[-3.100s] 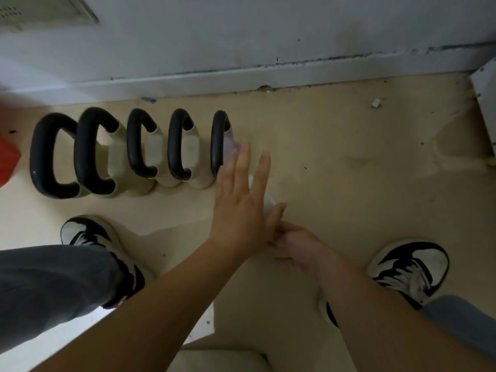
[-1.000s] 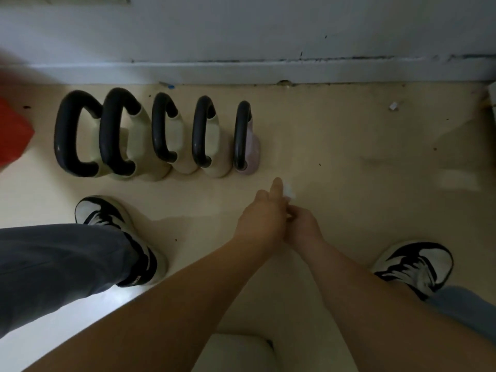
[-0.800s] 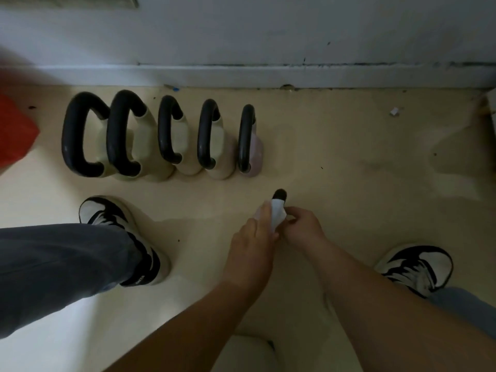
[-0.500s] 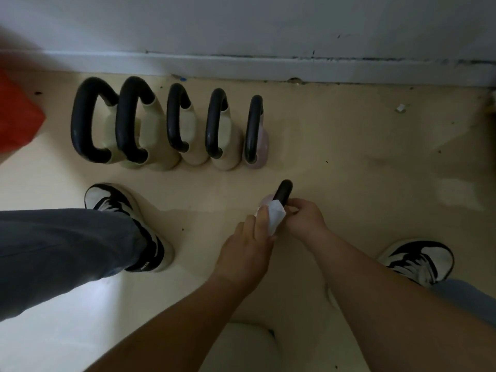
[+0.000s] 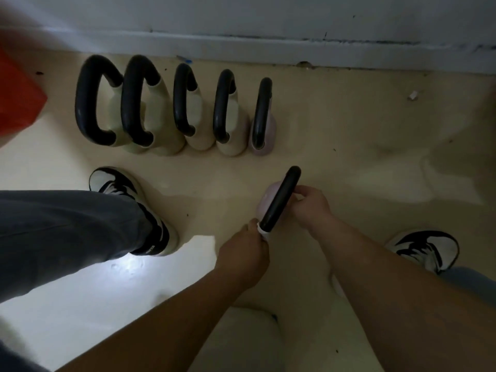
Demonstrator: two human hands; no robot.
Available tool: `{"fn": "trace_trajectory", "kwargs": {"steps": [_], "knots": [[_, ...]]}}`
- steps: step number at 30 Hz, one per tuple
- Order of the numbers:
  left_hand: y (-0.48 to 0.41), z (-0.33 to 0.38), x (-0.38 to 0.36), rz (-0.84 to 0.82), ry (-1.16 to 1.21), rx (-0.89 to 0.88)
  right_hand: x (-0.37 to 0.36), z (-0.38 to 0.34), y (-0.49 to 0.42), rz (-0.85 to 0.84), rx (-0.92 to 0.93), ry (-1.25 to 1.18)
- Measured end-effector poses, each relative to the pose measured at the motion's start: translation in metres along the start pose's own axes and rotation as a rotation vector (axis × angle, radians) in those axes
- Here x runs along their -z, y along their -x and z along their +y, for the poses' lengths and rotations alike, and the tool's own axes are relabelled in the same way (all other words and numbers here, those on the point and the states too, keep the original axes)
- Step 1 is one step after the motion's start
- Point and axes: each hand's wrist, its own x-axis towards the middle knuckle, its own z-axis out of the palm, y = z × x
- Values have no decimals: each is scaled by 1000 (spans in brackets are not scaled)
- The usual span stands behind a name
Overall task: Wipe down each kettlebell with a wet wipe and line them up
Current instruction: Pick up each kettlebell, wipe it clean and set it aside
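Wet wipe point(image 5: 261, 229) slid to handle point(image 5: 283, 197) end; left hand point(image 5: 243, 253) pinches it; right hand point(image 5: 308, 208) grips pink kettlebell point(image 5: 269, 195); keep wipe wrapped round.

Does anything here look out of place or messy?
The pink kettlebell is out of line, in front of the row of five; the right hand grips it while the left hand holds a wet wipe on its handle. A white scrap lies on the floor.

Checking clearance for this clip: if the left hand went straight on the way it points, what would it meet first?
The black handle of the kettlebell: the left hand pinches the wet wipe around its near end. Just beyond lies the right hand, though depth is unclear.
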Motion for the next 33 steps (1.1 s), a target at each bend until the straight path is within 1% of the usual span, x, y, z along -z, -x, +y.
{"fn": "trace_trajectory", "kwargs": {"steps": [1, 4, 6, 7, 10, 11, 14, 15, 17, 18, 20, 21, 25, 28, 30, 33], "knots": [[-2, 1, 0, -4, -1, 12, 1, -1, 1, -3, 2, -6], [-8, 9, 8, -93, 43, 131, 3, -2, 0, -2, 17, 7], [-12, 14, 19, -98, 58, 137, 0, -3, 1, 2, -6, -28], [-16, 14, 28, -49, 74, 131, -1, -3, 2, 16, -26, -49], [-36, 11, 58, 199, 160, 174, -2, -2, 6, 26, -51, -50], [-44, 10, 65, 220, 187, 170, 0, -3, 8, 27, -54, -34], [-53, 20, 72, 99, 290, 151, 6, -3, 11, 49, -79, 24], [-54, 24, 69, 85, 355, 159, 7, -5, 13, 62, -103, 18], [-55, 39, 63, 33, 496, 224, 9, -9, 15, 52, -154, -80], [-55, 47, 60, -27, 551, 282, 10, -11, 16, 40, -190, -163], [-59, 57, 51, -131, 622, 375, 14, -16, 21, -23, -249, -303], [-61, 60, 48, -148, 649, 405, 16, -18, 23, -58, -267, -354], [-63, 73, 40, -128, 792, 501, 20, -20, 29, -197, -298, -509], [-71, 87, 40, -117, 843, 560, 20, -21, 32, -282, -323, -590], [-76, 98, 40, -100, 832, 591, 22, -23, 34, -343, -352, -635], [-79, 112, 31, -95, 859, 639, 29, -31, 30, -313, -404, -664]]}}
